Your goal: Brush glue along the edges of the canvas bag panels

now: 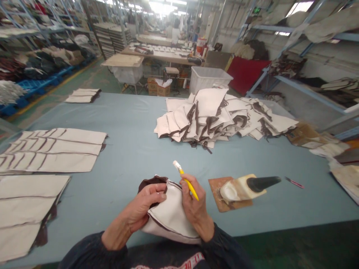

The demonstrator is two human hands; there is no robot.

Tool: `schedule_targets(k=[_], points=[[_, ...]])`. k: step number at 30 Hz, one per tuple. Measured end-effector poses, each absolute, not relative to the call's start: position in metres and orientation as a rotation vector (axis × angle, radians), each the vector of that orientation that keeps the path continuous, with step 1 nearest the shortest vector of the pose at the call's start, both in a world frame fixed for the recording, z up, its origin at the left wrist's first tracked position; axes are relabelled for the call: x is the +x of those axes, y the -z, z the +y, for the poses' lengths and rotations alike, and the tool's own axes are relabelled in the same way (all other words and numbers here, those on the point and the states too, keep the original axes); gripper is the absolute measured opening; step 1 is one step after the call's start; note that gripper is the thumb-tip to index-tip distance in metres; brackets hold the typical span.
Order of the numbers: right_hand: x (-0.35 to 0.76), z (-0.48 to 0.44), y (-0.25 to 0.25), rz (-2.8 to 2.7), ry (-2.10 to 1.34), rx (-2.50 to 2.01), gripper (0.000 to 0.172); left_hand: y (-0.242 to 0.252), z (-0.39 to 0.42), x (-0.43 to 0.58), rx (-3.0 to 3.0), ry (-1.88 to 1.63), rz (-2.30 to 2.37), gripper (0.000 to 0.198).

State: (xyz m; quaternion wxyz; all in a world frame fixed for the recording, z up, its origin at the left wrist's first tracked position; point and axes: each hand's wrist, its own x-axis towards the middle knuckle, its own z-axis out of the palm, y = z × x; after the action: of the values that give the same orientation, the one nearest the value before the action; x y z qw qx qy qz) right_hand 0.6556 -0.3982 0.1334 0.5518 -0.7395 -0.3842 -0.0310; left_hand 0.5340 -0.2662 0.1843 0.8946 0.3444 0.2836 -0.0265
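From where I stand, I think it's best to hold the sewn piece (174, 213) still and dab the yellow brush (189, 184) lightly along its edge. The piece is left of the white pot (239, 189). The left hand (146, 204) pinches the piece; the right hand (194, 207) grips the brush. The long brush slants left, its pale tip (176, 165) pointing away from the person and the pot.

Hands (194, 203) close together, fingers (157, 188) curled
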Motion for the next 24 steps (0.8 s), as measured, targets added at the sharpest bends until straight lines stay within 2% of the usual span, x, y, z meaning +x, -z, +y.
schedule_targets(k=[6,12,18,24], points=[[0.656,-0.391,-0.127,-0.872,0.130,-1.775,0.023,-0.180,-0.264,0.533,0.775,0.051,0.601,0.035],[0.679,-0.403,-0.137,-0.769,0.204,-1.854,0.026,-0.169,-0.247,0.507,1.185,0.045,0.621,0.052],[0.690,-0.404,-0.139,-0.724,0.239,-1.895,0.029,-0.166,-0.256,0.498,1.582,0.105,0.417,0.024],[0.682,-0.404,-0.145,-0.658,0.127,-1.837,0.030,-0.175,-0.276,0.499,1.803,-0.025,0.389,0.021]])
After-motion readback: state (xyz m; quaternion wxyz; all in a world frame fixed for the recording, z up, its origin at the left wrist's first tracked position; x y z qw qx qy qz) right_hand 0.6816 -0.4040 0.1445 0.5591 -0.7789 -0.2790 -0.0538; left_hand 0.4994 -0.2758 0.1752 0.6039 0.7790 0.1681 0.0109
